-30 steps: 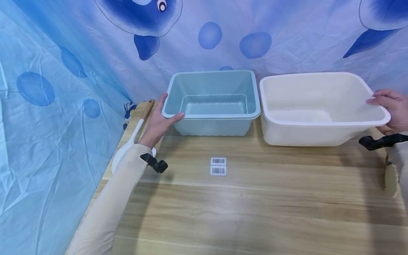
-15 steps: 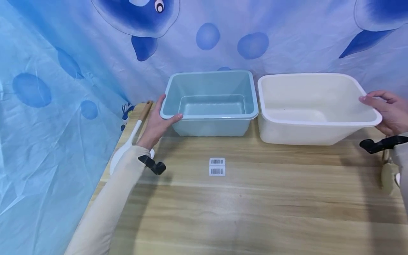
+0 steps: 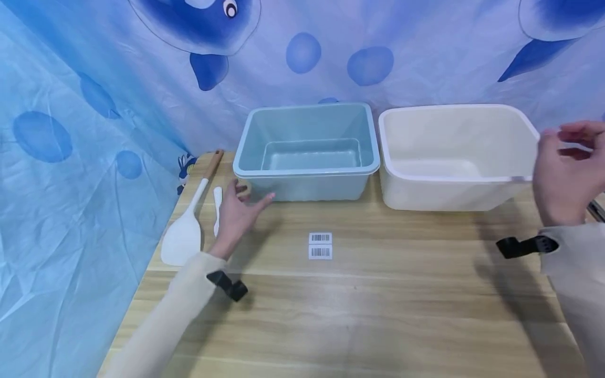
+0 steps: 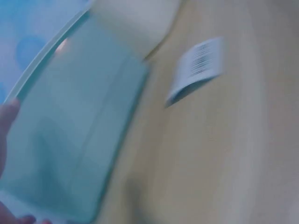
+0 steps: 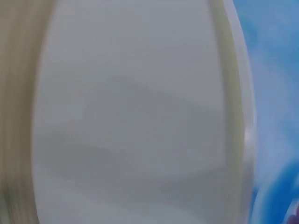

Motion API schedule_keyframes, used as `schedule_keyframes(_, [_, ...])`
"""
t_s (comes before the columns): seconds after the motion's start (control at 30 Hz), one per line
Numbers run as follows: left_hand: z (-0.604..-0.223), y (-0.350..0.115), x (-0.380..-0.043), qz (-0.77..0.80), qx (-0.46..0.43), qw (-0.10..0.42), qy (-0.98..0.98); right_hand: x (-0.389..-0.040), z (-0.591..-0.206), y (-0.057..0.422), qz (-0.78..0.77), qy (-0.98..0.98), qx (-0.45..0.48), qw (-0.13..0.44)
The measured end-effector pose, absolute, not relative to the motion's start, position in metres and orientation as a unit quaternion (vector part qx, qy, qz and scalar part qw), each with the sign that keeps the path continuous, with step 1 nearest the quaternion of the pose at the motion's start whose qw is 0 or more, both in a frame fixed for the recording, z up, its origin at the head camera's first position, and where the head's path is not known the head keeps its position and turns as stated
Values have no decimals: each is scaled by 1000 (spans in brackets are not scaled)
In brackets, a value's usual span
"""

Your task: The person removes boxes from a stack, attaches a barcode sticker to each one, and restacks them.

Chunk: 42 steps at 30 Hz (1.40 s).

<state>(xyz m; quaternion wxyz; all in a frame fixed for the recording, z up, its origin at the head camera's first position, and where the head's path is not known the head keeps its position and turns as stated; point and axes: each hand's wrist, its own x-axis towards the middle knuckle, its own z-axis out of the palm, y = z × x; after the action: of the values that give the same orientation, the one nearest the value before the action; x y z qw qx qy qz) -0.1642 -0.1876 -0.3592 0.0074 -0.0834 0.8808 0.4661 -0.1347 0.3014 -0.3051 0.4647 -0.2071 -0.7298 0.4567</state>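
Note:
A light blue plastic basin and a white plastic basin stand side by side against the back curtain. My left hand hovers by the blue basin's near left corner, thumb spread from loosely bent fingers, holding nothing. In the left wrist view its fingers show at the left edge, near the basin's wall. My right hand is in front of the white basin's right end, fingers loosely bent, with nothing seen in it. Blurred, the white basin's wall fills most of the right wrist view.
A white spatula with a wooden handle lies at the table's left edge, beside a slim white utensil partly behind my hand. Barcode labels lie mid-table. A dark object shows at the right edge.
Both hands have let go of the basin rims. My left hand has drawn back toward me, and my right hand has lifted away. The white basin's right end has shifted left.

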Motion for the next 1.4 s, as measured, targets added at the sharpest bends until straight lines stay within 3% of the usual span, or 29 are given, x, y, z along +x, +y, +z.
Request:
schedule_keyframes(0.17, [-377,-170,-120,447,-13,13,894,-112,-314,237,436,-692,-26,575])
schedule_keyframes(0.3, [-387,-151,-96,439,67,36,895,-92,-339,184,401,-712,53,574])
schedule_keyframes(0.4, [-395,-138,-88,425,93,43,900,-79,-359,150,419,-760,110,484])
schedule_keyframes(0.63, [-405,-119,-83,425,88,39,900,-69,-388,95,454,-872,102,154])
schedule_keyframes(0.83, [-414,-110,-79,430,104,2,897,-75,-403,80,490,-870,53,-13])
schedule_keyframes(0.93, [-419,-107,-77,416,112,-22,902,-77,-409,75,511,-858,36,-40])
schedule_keyframes(1.07, [-423,-104,-78,415,115,-39,902,-81,-416,70,509,-860,43,-21])
schedule_keyframes(1.4, [-424,-101,-78,423,112,-36,899,-85,-426,69,509,-860,38,-12])
